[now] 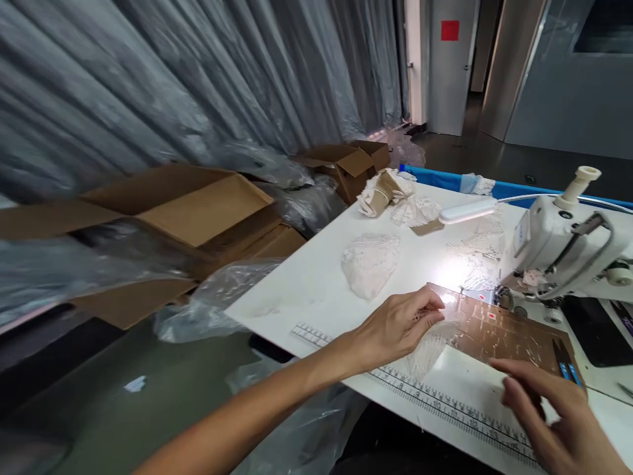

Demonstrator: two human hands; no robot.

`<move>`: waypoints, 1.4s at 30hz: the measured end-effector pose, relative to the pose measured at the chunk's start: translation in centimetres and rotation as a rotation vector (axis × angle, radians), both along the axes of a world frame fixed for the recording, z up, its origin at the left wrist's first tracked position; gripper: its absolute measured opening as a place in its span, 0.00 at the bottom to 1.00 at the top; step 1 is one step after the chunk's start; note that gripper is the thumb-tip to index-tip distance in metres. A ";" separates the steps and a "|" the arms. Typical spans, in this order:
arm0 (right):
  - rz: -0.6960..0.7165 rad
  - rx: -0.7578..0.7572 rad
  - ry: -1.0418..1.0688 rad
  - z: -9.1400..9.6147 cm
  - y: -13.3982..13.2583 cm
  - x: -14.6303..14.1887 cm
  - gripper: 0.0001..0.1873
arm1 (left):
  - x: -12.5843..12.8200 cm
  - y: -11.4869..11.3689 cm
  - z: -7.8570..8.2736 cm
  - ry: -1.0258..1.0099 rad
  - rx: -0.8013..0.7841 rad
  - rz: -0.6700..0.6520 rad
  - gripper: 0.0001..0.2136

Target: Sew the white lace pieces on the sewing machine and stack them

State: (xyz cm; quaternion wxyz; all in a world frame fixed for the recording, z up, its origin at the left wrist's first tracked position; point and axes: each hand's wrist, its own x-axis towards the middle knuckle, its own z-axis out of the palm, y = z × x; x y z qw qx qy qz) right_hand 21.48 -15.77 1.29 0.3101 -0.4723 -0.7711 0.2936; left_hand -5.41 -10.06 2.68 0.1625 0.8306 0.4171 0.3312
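My left hand (400, 323) pinches the lace piece (426, 353), which lies on the desk (316, 290) at 9 o'clock of the brown template (504, 330), touching its edge. My right hand (558, 415) rests loosely open at the template's 5 o'clock corner. I judge the thin lace could bunch or snag if I tug while the template pins it.

The room was dim; a small white lamp (467, 211) threw a hard bright pool onto the tabletop (316, 290), washing out detail there and glinting off the brown sheet (499, 330). The plastic curtain (148, 86) and cardboard boxes (188, 204) at left were smeared by motion blur.
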 end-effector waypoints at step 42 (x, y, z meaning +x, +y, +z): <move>-0.304 -0.269 -0.075 -1.0 7.4 -1.1 0.13 | 4.1 7.6 -3.2 0.461 0.385 -0.540 0.16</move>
